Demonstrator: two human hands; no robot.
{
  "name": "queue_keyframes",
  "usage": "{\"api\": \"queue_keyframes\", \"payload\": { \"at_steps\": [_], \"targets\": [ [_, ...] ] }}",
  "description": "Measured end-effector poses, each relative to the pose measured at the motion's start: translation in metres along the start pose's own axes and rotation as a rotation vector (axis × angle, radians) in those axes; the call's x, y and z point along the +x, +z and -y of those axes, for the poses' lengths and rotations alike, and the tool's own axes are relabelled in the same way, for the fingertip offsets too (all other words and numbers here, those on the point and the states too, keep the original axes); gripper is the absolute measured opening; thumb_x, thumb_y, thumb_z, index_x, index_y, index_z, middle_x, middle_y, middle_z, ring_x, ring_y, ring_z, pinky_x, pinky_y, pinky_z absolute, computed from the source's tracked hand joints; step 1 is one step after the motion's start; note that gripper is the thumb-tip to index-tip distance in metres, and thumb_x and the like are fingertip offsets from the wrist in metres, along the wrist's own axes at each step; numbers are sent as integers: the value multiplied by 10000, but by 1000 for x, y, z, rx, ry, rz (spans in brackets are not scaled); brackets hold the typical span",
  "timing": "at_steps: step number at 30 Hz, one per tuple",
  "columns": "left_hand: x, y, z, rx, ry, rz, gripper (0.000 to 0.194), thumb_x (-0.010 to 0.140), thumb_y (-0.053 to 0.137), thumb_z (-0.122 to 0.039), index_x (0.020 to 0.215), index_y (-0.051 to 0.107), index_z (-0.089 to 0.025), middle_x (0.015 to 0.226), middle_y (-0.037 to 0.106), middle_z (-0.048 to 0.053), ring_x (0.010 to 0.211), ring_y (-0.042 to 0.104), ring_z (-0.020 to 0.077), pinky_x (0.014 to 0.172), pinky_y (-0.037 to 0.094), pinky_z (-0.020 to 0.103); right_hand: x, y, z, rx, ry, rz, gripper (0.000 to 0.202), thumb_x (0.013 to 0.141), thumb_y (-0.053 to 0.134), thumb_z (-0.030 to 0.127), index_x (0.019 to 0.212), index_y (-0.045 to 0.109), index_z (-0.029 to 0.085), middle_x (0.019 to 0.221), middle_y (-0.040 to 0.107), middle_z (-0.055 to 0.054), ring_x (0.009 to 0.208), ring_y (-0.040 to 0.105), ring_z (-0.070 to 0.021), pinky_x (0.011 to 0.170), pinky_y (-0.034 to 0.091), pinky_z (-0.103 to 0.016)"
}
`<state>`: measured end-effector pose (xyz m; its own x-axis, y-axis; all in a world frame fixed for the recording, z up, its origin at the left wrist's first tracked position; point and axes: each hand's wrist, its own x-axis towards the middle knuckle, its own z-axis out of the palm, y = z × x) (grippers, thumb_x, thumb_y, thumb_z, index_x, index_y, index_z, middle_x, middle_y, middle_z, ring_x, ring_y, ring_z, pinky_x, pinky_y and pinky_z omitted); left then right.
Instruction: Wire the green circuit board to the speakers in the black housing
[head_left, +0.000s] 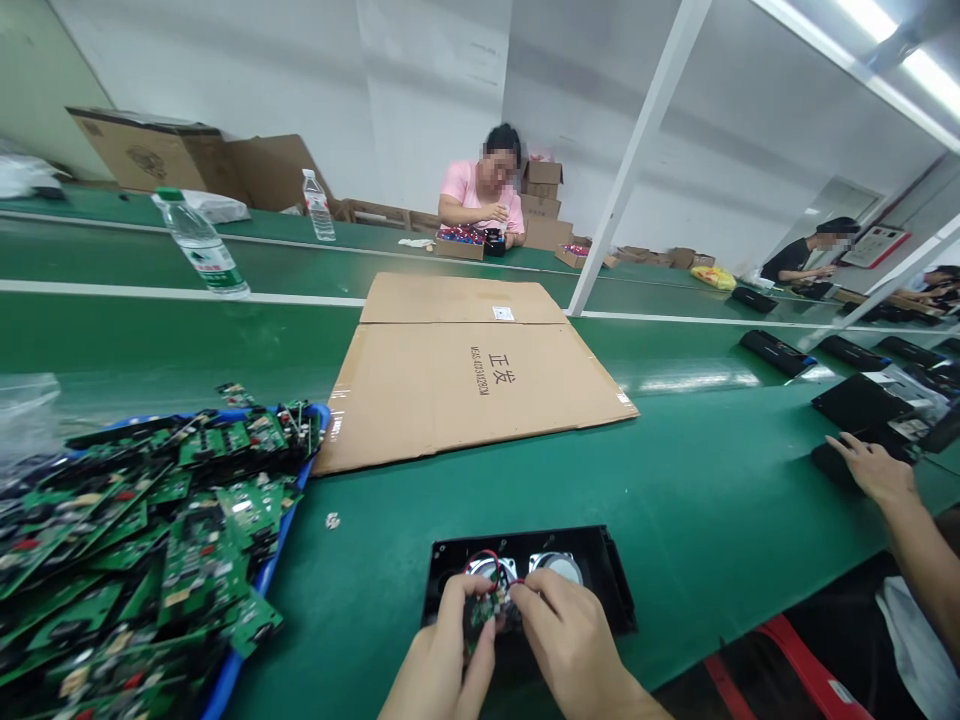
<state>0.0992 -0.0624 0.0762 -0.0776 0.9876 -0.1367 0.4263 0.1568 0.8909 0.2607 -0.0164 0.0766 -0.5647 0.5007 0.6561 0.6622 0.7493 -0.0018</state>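
A black speaker housing [600,575] lies open on the green belt near the front edge, with two round speaker drivers [556,566] and red wires inside. My left hand [446,650] and my right hand [570,630] meet over its middle and pinch a small green circuit board [484,606] between their fingertips. The board sits just below the drivers, partly hidden by my fingers.
A blue tray [259,580] heaped with green circuit boards stands at the left. A flattened cardboard sheet [465,380] lies ahead. A water bottle [201,245] stands far left. A co-worker's hand [874,470] rests by black housings [855,400] at the right. Other people sit across the belt.
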Motion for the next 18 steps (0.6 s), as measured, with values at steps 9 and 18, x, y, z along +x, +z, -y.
{"api": "queue_keyframes", "payload": {
  "at_steps": [9,18],
  "targets": [
    [1,0,2,-47,-2,46,215,958,310,-320,1096,461,-255,768,782,17,665,744,217,634,469,273,3,-4,2,-59,-88,39,248,1023,495,84,913,710,139,836,634,-50,694,613,-43,540,545,-137],
    [1,1,14,109,215,63,295,914,292,-144,1093,492,-265,868,791,15,760,755,197,700,503,272,-1,-4,-10,119,-35,92,186,1041,541,126,875,618,158,692,538,1,575,534,-37,463,496,-200]
  ]
}}
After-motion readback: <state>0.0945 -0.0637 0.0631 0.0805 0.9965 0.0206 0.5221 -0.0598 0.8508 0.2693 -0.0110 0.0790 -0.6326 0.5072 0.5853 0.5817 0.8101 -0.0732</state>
